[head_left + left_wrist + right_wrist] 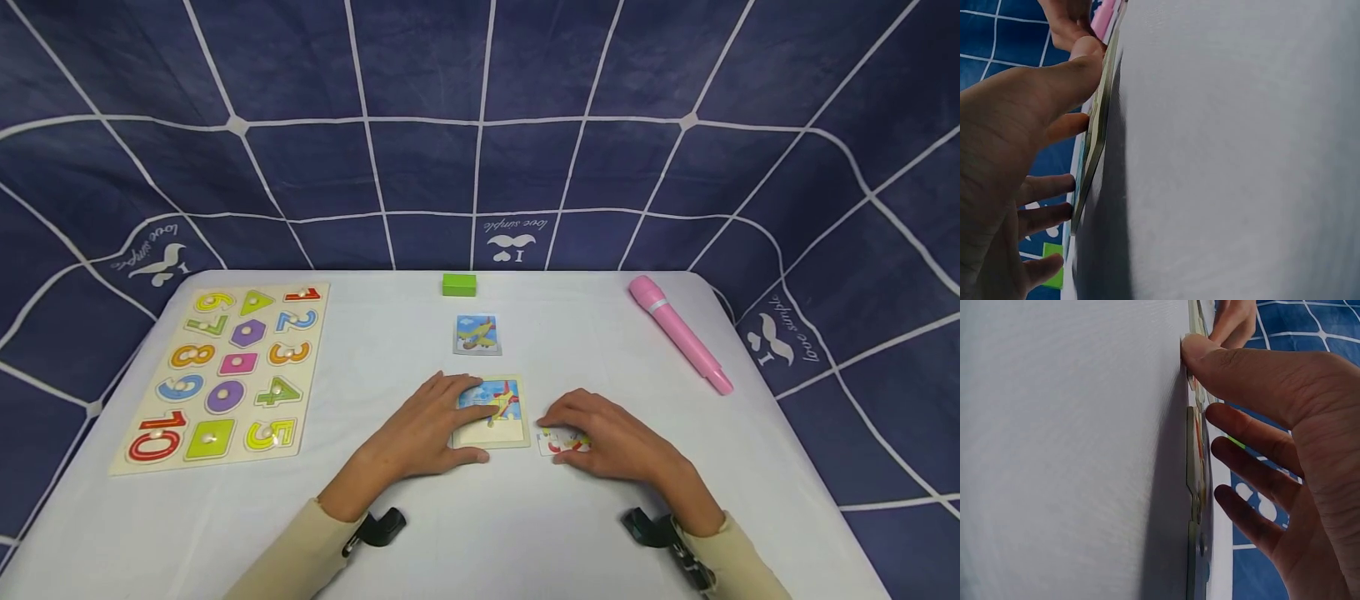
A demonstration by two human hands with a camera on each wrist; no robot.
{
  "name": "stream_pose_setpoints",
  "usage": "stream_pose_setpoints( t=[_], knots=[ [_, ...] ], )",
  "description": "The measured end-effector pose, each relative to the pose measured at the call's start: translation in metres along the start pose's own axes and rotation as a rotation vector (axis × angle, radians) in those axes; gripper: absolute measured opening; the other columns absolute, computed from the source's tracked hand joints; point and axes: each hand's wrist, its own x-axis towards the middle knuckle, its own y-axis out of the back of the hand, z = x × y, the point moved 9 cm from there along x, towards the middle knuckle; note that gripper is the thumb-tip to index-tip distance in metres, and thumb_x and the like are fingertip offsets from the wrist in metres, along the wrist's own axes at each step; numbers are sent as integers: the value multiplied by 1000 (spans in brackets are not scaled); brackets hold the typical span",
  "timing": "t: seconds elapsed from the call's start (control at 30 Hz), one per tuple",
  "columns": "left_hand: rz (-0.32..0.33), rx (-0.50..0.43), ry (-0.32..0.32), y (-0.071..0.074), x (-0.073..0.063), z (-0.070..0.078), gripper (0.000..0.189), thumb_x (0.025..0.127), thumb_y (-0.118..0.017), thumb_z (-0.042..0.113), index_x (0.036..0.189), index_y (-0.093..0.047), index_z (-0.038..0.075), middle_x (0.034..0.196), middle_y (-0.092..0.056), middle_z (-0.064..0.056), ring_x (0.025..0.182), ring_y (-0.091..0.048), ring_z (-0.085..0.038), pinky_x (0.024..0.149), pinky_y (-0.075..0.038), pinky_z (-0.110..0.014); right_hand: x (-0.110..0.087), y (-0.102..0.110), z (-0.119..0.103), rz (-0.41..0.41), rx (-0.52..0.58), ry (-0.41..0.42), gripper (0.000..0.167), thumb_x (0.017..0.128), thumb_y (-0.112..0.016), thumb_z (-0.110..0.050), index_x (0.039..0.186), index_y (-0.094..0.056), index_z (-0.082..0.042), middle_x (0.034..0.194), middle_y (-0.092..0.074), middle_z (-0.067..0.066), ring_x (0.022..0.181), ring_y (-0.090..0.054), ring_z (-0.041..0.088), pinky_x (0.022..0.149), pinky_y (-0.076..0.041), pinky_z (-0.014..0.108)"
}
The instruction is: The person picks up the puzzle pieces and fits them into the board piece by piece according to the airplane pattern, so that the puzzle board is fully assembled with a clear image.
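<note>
A wooden airplane jigsaw board [491, 433] lies flat on the white table in front of me. My left hand [423, 425] rests on its left side, index finger over the picture and thumb along the near edge; in the left wrist view the fingers [1054, 215] are spread on the board's edge [1100, 119]. To the right, my right hand [611, 433] is lowered over red-and-white jigsaw pieces [558, 442]. In the right wrist view its thumb is beside one piece, and the other fingers [1254, 462] extend loosely near a row of pieces [1194, 456].
Behind the board lies an airplane picture card [477, 335], with a green block [459, 285] farther back. A number-and-shape board [258, 400] occupies the left side. At the right lies a pink microphone-shaped stick [678, 333]. Blue checked cloth [420, 167] surrounds the white table [480, 533].
</note>
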Motion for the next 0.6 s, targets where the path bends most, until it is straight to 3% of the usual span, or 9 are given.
stream_pose_setpoints(
  t=[0.27, 0.43, 0.6],
  knots=[
    [1, -12, 2, 0, -1, -2, 61, 98, -72, 61, 149, -66, 29, 161, -50, -11, 150, -44, -29, 128, -27, -58, 1, 0, -2, -1, 4, 5, 42, 89, -91, -25, 129, -78, -21, 126, -70, -10, 119, -62, 10, 105, -55, 40],
    [-2, -68, 36, 4, -3, -11, 67, 89, -84, 59, 145, -70, 27, 160, -51, -9, 147, -46, -28, 125, -35, -50, 1, 0, -2, 7, -10, 13, 41, 89, -91, -25, 128, -79, -20, 124, -71, -10, 117, -62, 11, 104, -55, 39],
    [-32, -103, 85, 8, -8, -25, 76, 80, -91, 60, 145, -70, 27, 162, -50, -7, 150, -45, -28, 122, -41, -50, 1, 1, -3, 10, 0, 24, 42, 89, -91, -25, 128, -78, -20, 126, -71, -10, 119, -63, 11, 105, -55, 40]
  ],
)
